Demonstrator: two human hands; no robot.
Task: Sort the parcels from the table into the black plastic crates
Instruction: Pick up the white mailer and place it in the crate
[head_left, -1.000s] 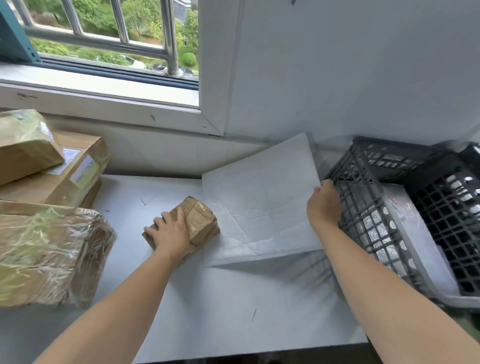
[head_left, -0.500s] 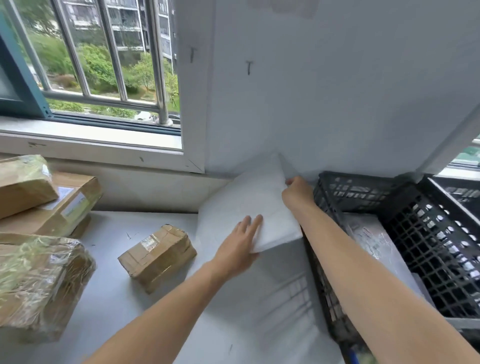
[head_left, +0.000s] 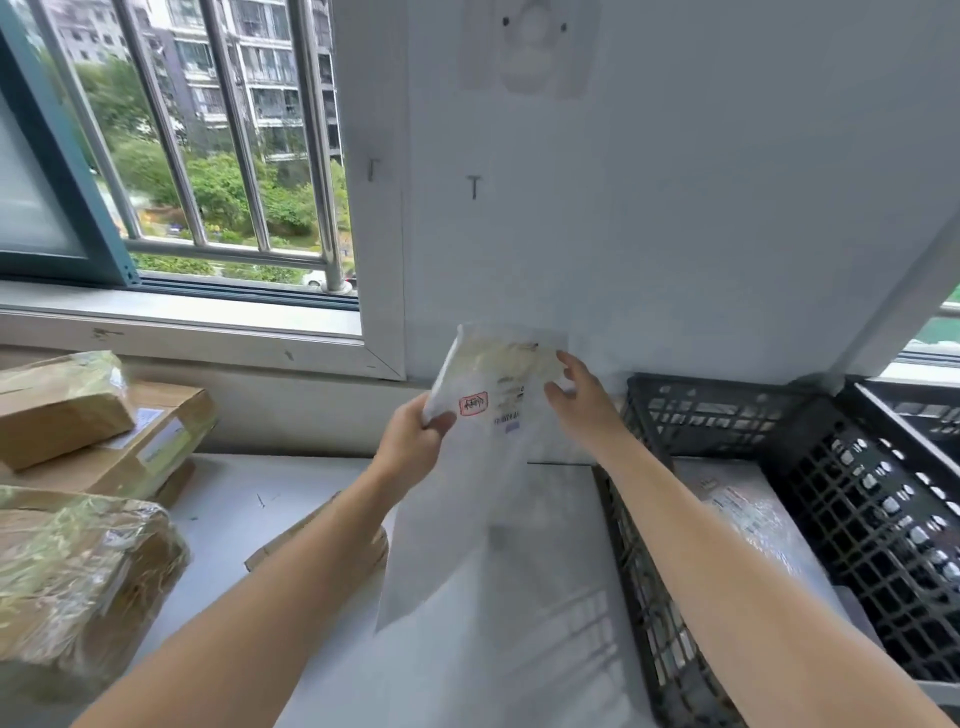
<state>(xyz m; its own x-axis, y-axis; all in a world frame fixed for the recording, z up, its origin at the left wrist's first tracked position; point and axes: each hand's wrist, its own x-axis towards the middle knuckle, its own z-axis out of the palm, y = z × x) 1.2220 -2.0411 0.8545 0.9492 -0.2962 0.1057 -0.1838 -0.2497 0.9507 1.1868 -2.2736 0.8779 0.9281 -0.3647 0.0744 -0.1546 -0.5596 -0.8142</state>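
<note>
White wall (head_left: 649, 208) and a barred window (head_left: 208, 156) stand behind the white table (head_left: 249, 499). Above it we hold a white mailing bag (head_left: 493, 467) upright in the air between both hands, just left of the nearest black crate (head_left: 701, 415). Its printed label (head_left: 506, 384) faces us, and we judge it is turned this way so we can read it and choose a crate.

Our left hand (head_left: 410, 441) pinches the bag's left edge near the top, thumb on the front beside the red stamp (head_left: 472, 404), fingers curled behind. Our right hand (head_left: 582, 410) lies at the right edge with fingers loosely spread and touching the bag; we cannot tell whether it grips or only steadies. The bag's lower part hangs free and blurred.

1 grey parcel (head_left: 737, 509) already lies in the nearest crate, and a 2nd crate (head_left: 909, 415) stands beside it. Brown boxes (head_left: 156, 441) wait at the left, with 1 small box (head_left: 311, 530) half hidden by our left forearm.
</note>
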